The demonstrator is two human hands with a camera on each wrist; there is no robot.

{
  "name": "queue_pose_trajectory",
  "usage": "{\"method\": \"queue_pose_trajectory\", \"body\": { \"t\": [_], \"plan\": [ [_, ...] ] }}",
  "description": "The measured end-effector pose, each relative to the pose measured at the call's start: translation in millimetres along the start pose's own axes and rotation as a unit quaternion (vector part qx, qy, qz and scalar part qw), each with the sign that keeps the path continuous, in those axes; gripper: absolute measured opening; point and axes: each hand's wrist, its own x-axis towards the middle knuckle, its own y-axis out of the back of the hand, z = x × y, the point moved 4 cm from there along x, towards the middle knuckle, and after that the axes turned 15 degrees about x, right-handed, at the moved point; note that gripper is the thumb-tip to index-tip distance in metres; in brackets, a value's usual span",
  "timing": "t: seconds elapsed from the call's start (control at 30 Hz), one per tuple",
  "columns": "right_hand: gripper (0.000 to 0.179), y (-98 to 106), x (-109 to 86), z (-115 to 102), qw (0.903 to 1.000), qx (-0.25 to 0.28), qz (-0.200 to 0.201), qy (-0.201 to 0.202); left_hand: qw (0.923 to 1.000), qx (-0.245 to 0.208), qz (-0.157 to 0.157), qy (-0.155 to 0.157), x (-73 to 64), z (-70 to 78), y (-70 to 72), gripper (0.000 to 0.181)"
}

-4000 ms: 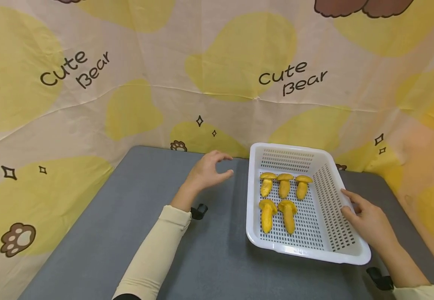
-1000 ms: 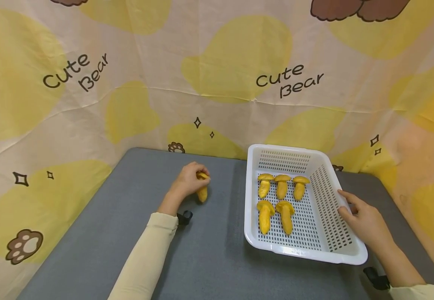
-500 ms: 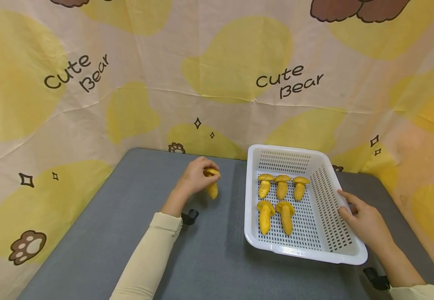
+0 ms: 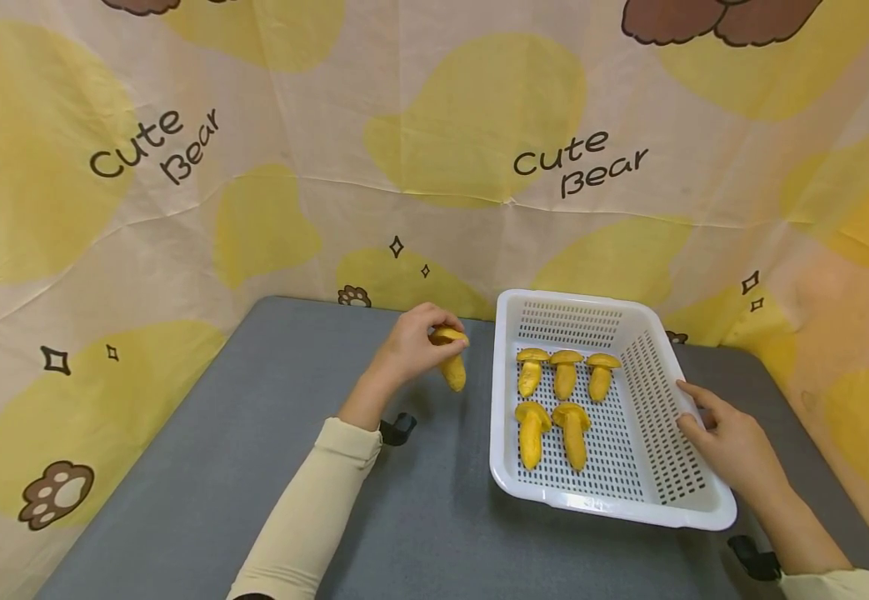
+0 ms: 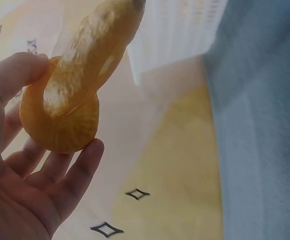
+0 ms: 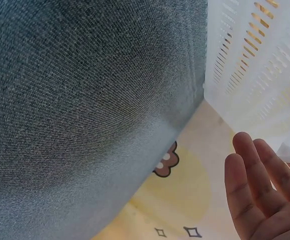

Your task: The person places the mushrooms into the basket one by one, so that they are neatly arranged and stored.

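Note:
My left hand (image 4: 412,340) pinches a yellow mushroom (image 4: 453,372) by its cap, the stem hanging down, left of the white basket (image 4: 501,392). In the left wrist view, the thumb and fingertips hold the cap's edge, and the stem (image 5: 89,55) points up and away. Inside the basket, mushrooms lie in two rows: three at the back, including the back-right one (image 4: 602,377), and two in front, including the right one (image 4: 573,435). My right hand (image 4: 737,442) rests at the basket's right rim, thumb and index finger over it; the other fingers (image 6: 242,200) extend straight outside the wall.
The basket stands on a dark grey table (image 4: 277,400). A patterned cloth (image 4: 434,125) with "Cute Bear" lettering hangs behind and around the table. Black straps circle both wrists, such as the left strap (image 4: 399,429).
My left hand first reached over the table with nothing held, then took hold of a mushroom. It has since moved right towards the basket with it. The right hand stays at the rim.

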Motion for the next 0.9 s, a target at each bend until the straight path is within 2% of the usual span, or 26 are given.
{"method": "queue_pose_trajectory", "body": {
  "t": [0.27, 0.47, 0.9],
  "plan": [
    [0.054, -0.1, -0.8, 1.3, 1.0, 0.005, 0.004, 0.006, 0.9997, -0.009, 0.008, -0.023, 13.6, 20.5, 1.9, 0.015],
    [0.054, -0.9, -1.1, 2.0, 1.0, 0.004, 0.002, 0.003, 0.9992, -0.006, 0.003, -0.04, 25.6, 34.3, 0.8, 0.015],
    [0.055, -2.6, -1.4, 0.7, 1.0, 0.004, -0.001, -0.008, 0.9961, 0.01, -0.014, -0.086, 45.8, 61.2, -11.2, 0.017]
  ]
}}
